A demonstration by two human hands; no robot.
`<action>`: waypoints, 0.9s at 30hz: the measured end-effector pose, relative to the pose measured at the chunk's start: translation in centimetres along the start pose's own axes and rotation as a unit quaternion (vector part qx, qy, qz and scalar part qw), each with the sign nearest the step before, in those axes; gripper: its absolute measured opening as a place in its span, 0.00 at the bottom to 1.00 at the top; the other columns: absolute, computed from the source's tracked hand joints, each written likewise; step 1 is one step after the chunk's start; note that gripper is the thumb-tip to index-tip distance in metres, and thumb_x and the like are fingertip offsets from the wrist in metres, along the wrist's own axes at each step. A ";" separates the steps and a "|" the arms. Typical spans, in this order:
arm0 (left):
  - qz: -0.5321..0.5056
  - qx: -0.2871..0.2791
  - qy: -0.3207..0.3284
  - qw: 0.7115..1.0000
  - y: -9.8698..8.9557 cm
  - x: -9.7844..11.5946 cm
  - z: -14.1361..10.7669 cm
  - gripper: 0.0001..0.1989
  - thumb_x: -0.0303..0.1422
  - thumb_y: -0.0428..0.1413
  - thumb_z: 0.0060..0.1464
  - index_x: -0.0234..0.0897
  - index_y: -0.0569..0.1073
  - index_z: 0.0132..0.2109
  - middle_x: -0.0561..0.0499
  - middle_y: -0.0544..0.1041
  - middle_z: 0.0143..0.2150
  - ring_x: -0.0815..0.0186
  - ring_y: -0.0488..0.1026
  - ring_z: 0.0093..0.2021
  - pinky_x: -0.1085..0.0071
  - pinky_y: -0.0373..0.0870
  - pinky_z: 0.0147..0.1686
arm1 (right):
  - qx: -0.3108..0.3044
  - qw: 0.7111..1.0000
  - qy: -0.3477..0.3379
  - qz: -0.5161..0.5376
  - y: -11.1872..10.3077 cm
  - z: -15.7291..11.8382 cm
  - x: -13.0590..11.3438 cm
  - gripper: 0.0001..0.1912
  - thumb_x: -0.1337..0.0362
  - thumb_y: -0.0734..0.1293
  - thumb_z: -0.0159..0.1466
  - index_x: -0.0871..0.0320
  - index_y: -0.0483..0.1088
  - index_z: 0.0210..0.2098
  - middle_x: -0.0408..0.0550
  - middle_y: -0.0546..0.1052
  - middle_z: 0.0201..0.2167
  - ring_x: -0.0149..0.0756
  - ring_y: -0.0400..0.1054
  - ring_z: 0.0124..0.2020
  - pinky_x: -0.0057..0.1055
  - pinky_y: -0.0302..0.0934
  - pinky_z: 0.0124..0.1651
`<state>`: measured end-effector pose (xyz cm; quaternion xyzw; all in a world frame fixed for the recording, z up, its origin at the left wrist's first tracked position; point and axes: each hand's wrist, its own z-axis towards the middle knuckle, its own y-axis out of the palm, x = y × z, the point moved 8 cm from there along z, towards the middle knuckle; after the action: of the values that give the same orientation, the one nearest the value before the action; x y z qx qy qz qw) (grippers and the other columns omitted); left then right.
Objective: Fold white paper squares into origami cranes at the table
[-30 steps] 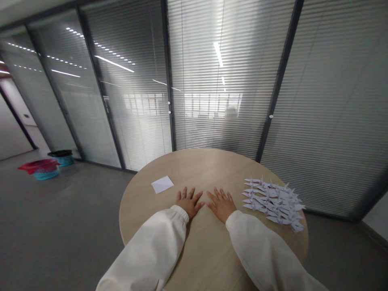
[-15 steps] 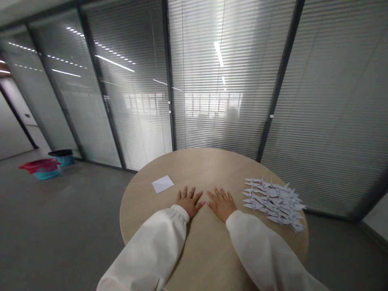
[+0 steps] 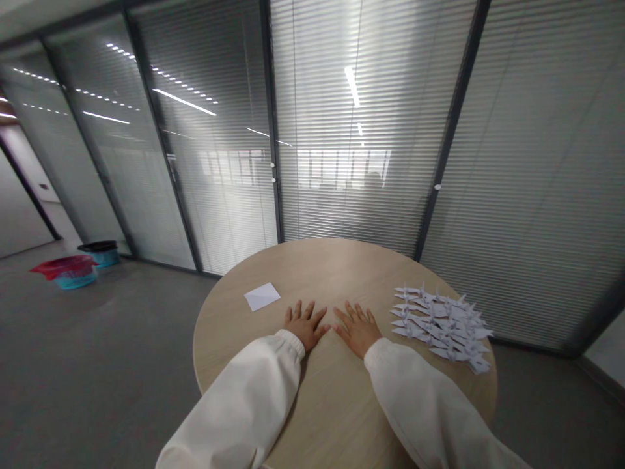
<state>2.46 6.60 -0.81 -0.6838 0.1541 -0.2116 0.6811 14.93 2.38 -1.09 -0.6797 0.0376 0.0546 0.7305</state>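
Nothing clearly moved; left hand (image 3: 305, 328), right hand (image 3: 359, 331) flat, fingers spread, empty; paper (image 3: 262, 297) left-ahead, roughly crosswise, nearer left hand; cranes (image 3: 442, 326) right.

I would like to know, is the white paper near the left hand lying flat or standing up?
Lying flat: the white paper shows its broad face upward and its edges rest on the table.

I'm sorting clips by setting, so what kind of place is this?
Probably an office or similar workplace: a glass partition with blinds, a round table, and lined waste bins on a grey floor.
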 end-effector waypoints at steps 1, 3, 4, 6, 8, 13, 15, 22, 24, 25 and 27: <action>0.000 0.000 0.000 1.000 0.0 0.0 0.0 0.31 0.55 0.29 0.48 0.55 0.47 0.58 0.54 0.43 0.63 0.50 0.34 0.61 0.48 0.33 0.53 | 0.000 1.000 0.000 0.000 0.0 0.0 0.0 0.28 0.46 0.41 0.60 0.45 0.41 0.58 0.43 0.41 0.62 0.40 0.32 0.61 0.44 0.27 0.56; 0.000 -0.001 0.001 1.000 0.1 0.0 0.1 0.31 0.55 0.29 0.48 0.55 0.46 0.58 0.54 0.43 0.63 0.50 0.34 0.61 0.48 0.33 0.53 | 0.000 1.000 -0.001 0.000 0.0 0.0 0.0 0.28 0.46 0.41 0.60 0.44 0.41 0.58 0.43 0.41 0.62 0.41 0.32 0.61 0.44 0.27 0.56; -0.001 0.000 0.002 1.000 0.1 -0.1 0.1 0.31 0.56 0.29 0.48 0.55 0.46 0.58 0.54 0.43 0.63 0.49 0.34 0.61 0.48 0.33 0.53 | 0.002 1.000 -0.002 0.001 0.1 0.0 0.0 0.28 0.46 0.41 0.60 0.44 0.41 0.58 0.43 0.41 0.62 0.41 0.32 0.61 0.45 0.28 0.56; -0.002 0.000 0.003 1.000 0.1 -0.1 0.1 0.31 0.56 0.29 0.47 0.56 0.46 0.58 0.54 0.43 0.63 0.49 0.34 0.61 0.47 0.33 0.53 | 0.009 1.000 -0.005 0.003 0.1 0.1 0.0 0.28 0.46 0.41 0.60 0.44 0.42 0.58 0.43 0.42 0.61 0.41 0.33 0.61 0.45 0.28 0.56; -0.003 0.002 0.004 1.000 0.1 0.0 0.1 0.31 0.56 0.29 0.47 0.56 0.47 0.58 0.54 0.44 0.62 0.49 0.35 0.61 0.47 0.34 0.53 | 0.014 1.000 -0.007 0.003 0.1 0.1 0.1 0.28 0.46 0.41 0.60 0.44 0.42 0.58 0.44 0.42 0.61 0.42 0.33 0.61 0.45 0.28 0.56; 0.003 0.000 -0.002 1.000 0.0 0.0 0.0 0.31 0.55 0.29 0.48 0.56 0.46 0.58 0.55 0.44 0.63 0.49 0.35 0.61 0.48 0.34 0.53 | 0.012 1.000 -0.003 -0.003 0.1 0.1 0.1 0.28 0.46 0.42 0.60 0.44 0.42 0.58 0.44 0.42 0.61 0.42 0.34 0.61 0.45 0.28 0.56; 0.003 -0.003 -0.001 1.000 0.0 0.0 0.0 0.31 0.55 0.29 0.48 0.56 0.46 0.58 0.55 0.43 0.63 0.49 0.35 0.61 0.48 0.34 0.53 | 0.010 1.000 -0.002 -0.004 0.0 0.1 0.1 0.28 0.46 0.42 0.60 0.44 0.42 0.58 0.44 0.41 0.61 0.42 0.33 0.61 0.45 0.28 0.56; -0.003 0.003 0.005 1.000 -0.1 0.0 0.0 0.31 0.56 0.29 0.47 0.56 0.47 0.58 0.54 0.44 0.62 0.48 0.36 0.60 0.47 0.34 0.53 | 0.004 1.000 0.000 -0.001 0.0 0.0 0.0 0.28 0.46 0.41 0.60 0.44 0.41 0.58 0.43 0.41 0.62 0.41 0.32 0.61 0.44 0.27 0.56; -0.005 0.005 0.005 1.000 0.0 0.0 0.1 0.32 0.56 0.29 0.47 0.56 0.47 0.58 0.54 0.44 0.62 0.48 0.36 0.60 0.47 0.34 0.53 | 0.007 1.000 -0.002 0.001 0.0 0.0 0.0 0.28 0.46 0.41 0.60 0.44 0.42 0.58 0.43 0.42 0.61 0.41 0.33 0.61 0.44 0.27 0.56; -0.006 0.006 0.004 1.000 0.0 -0.1 0.1 0.32 0.56 0.29 0.47 0.56 0.47 0.58 0.54 0.44 0.62 0.48 0.36 0.60 0.47 0.34 0.53 | 0.009 1.000 -0.003 0.002 0.0 0.1 0.0 0.28 0.46 0.41 0.60 0.44 0.42 0.58 0.43 0.42 0.61 0.41 0.33 0.61 0.45 0.28 0.56; -0.008 0.009 0.004 1.000 0.1 -0.1 0.2 0.32 0.57 0.28 0.46 0.56 0.48 0.58 0.54 0.45 0.62 0.48 0.36 0.60 0.47 0.34 0.53 | 0.015 1.000 -0.005 0.004 0.0 0.1 0.0 0.28 0.45 0.41 0.60 0.44 0.42 0.58 0.44 0.42 0.61 0.42 0.34 0.61 0.45 0.28 0.56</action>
<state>2.42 6.80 -0.89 -0.6780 0.1490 -0.2213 0.6849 14.96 2.47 -1.12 -0.6685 0.0379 0.0604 0.7403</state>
